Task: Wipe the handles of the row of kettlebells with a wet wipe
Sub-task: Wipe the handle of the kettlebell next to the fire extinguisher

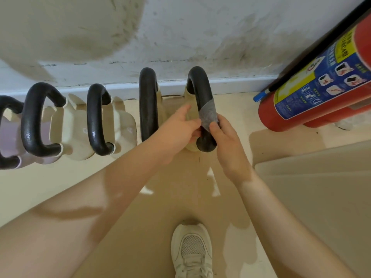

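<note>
Several kettlebells with black handles stand in a row along the wall. A thin grey wet wipe (207, 113) is wrapped over the black handle (199, 91) of the rightmost kettlebell. My left hand (180, 127) pinches the wipe's left side against the handle. From the right, my right hand (224, 137) pinches the same wipe with thumb and fingers. The neighbouring handle (148, 101) stands just to the left of my left hand. Further left are more handles (94, 119) (32, 121) on cream and pale pink bodies.
A red fire extinguisher (313, 93) leans at the right, close to the rightmost kettlebell. The white wall and skirting (230, 83) run behind the row. My white shoe (191, 249) stands on the beige floor below my hands. A step edge (313, 157) lies at the right.
</note>
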Available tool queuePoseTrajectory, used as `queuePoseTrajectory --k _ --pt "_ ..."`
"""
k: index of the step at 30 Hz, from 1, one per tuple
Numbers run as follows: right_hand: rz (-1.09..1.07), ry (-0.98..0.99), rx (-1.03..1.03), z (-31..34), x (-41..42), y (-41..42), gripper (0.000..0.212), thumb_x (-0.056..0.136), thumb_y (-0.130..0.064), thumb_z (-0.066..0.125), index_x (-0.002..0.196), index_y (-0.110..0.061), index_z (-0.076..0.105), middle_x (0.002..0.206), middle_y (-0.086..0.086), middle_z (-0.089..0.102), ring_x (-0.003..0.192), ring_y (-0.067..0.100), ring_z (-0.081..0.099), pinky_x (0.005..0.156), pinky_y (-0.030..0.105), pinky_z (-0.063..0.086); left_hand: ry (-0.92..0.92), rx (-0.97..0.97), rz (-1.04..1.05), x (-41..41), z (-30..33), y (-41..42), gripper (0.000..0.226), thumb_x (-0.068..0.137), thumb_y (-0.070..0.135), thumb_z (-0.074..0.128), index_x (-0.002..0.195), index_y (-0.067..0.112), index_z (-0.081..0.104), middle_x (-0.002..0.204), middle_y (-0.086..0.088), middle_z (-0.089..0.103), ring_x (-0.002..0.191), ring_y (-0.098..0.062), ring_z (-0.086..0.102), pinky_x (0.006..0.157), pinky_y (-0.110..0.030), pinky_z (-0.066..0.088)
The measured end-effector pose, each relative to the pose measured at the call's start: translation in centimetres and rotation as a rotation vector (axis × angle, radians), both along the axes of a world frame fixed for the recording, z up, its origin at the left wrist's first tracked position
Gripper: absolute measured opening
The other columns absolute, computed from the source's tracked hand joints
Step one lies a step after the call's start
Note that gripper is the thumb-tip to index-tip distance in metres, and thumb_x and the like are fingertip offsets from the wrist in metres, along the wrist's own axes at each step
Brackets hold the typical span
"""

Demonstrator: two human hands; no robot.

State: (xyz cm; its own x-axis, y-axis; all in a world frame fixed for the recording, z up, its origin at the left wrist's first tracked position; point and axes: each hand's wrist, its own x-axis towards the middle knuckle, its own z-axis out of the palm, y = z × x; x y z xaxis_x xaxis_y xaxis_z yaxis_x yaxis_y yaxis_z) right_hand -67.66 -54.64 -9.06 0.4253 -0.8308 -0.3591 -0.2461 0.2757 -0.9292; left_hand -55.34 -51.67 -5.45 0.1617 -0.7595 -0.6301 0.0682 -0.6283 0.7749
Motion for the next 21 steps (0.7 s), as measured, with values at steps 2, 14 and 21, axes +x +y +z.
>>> queuePoseTrajectory --k 2,14,21 --pt "-0.015 -0.041 0.041 -0.3 -0.1 -0.3 0.029 0.100 -0.015 0.035 0.117 -0.010 0.057 0.099 -0.002 0.065 0.086 -0.001 0.062 0.073 0.011 0.046 0.029 0.014 0.042 0.0 -0.2 -0.1 0.063 0.093 0.021 0.051 0.146 0.024 0.018 0.114 -0.005 0.066 0.096 -0.012 0.066 0.092 -0.031 0.051" --pt "-0.007 -0.045 0.178 -2.7 -1.1 -0.1 0.044 0.102 -0.036 0.022 0.108 -0.030 0.065 0.117 0.000 0.067 0.112 0.009 0.059 0.095 0.022 0.043 -0.254 -0.048 -0.286 0.4 -0.3 -0.2 0.053 0.078 0.010 0.068 0.127 0.018 0.048 0.121 0.005 0.058 0.104 -0.011 0.062 0.095 -0.028 0.046" --pt "-0.298 0.029 0.152 -3.1 -1.0 2.6 0.038 0.095 -0.011 0.030 0.069 -0.021 0.056 0.067 -0.012 0.051 0.068 0.001 0.044 0.071 0.022 0.038 -0.300 -0.062 -0.247 0.2 -0.7 -0.3 0.050 0.074 0.011 0.073 0.119 0.018 0.051 0.107 0.005 0.061 0.093 -0.012 0.064 0.083 -0.025 0.049"
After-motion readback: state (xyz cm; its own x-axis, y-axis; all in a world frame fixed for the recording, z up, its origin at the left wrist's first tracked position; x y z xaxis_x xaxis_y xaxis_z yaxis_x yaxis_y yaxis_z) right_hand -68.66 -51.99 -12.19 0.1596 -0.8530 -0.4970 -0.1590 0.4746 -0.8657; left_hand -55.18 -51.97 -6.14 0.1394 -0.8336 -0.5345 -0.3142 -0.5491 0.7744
